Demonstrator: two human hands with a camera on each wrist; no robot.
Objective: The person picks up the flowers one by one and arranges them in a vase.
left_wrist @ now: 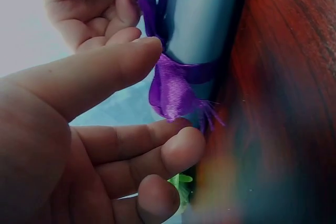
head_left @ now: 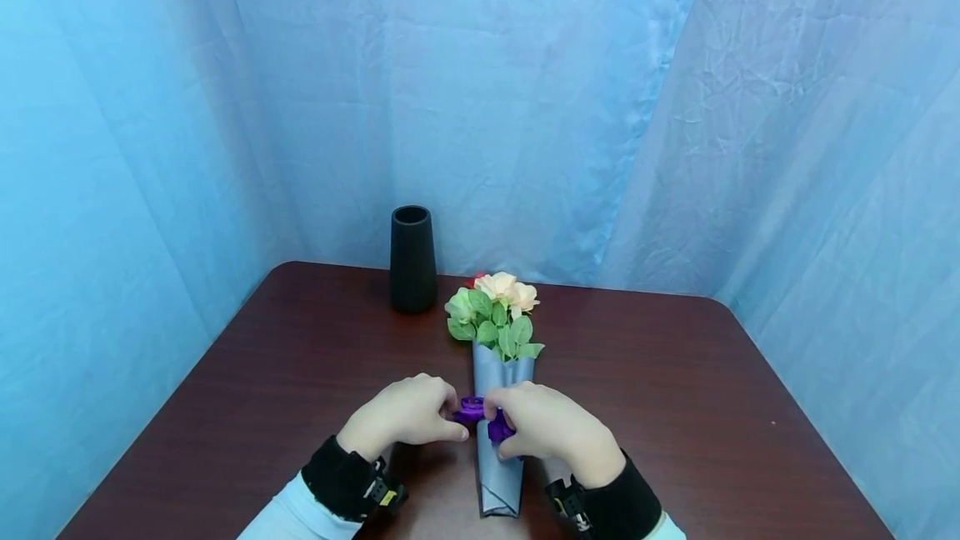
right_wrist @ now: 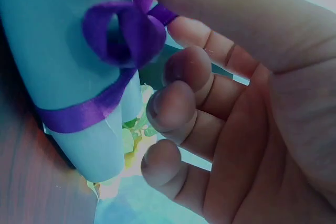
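A purple ribbon [head_left: 471,409], tied in a bow with frayed ends, goes round a bouquet in blue-grey wrapping paper [head_left: 498,486] that lies on the table. My left hand [head_left: 416,411] is at the bow's left side. In the left wrist view, its thumb tip touches the ribbon's edge, while the fingers stay apart below the loop [left_wrist: 170,87]. From the right, my right hand [head_left: 551,423] holds a ribbon end between thumb and index finger; the other fingers are bent. Cream roses [head_left: 506,290] and green leaves [head_left: 487,330] top the bouquet.
A tall black vase [head_left: 412,265] stands at the back of the dark brown table [head_left: 660,407], left of the flowers. Blue curtains [head_left: 487,107] hang behind and along both sides. Each wrist wears a black band [head_left: 337,477] with a small camera.
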